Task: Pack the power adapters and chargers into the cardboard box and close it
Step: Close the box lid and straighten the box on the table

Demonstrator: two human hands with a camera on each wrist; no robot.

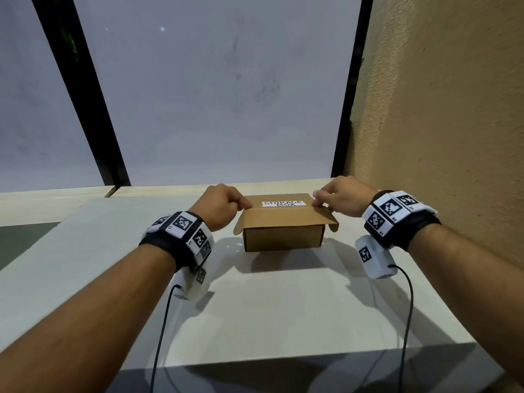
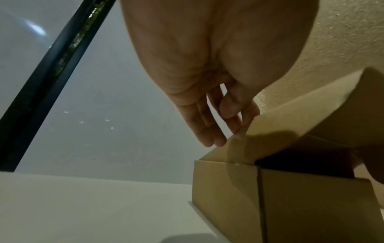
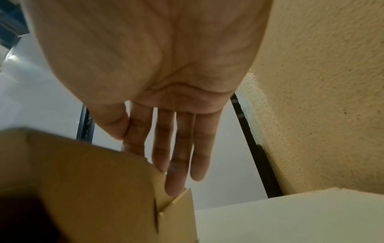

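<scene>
A small brown cardboard box [image 1: 283, 241] stands on the white table [image 1: 255, 307]. Its lid [image 1: 283, 214], which bears a white "STORAGE BOX" label [image 1: 283, 203], is lowered almost flat, with side flaps sticking out at both ends. My left hand [image 1: 245, 205] pinches the lid's left corner. My right hand [image 1: 317, 201] pinches its right corner. In the left wrist view the left hand [image 2: 228, 128] holds the lid [image 2: 311, 118] over a dark gap. The right wrist view shows the right hand [image 3: 158, 156], thumb in front and straight fingers behind the lid [image 3: 83, 172]. No adapters or chargers are visible.
A large window with black frame bars [image 1: 93, 114] rises just behind the table. A textured beige wall [image 1: 439, 109] stands close on the right. Black cables [image 1: 161, 336] hang from both wrist units across the near tabletop. The table's front edge [image 1: 283, 361] is near me.
</scene>
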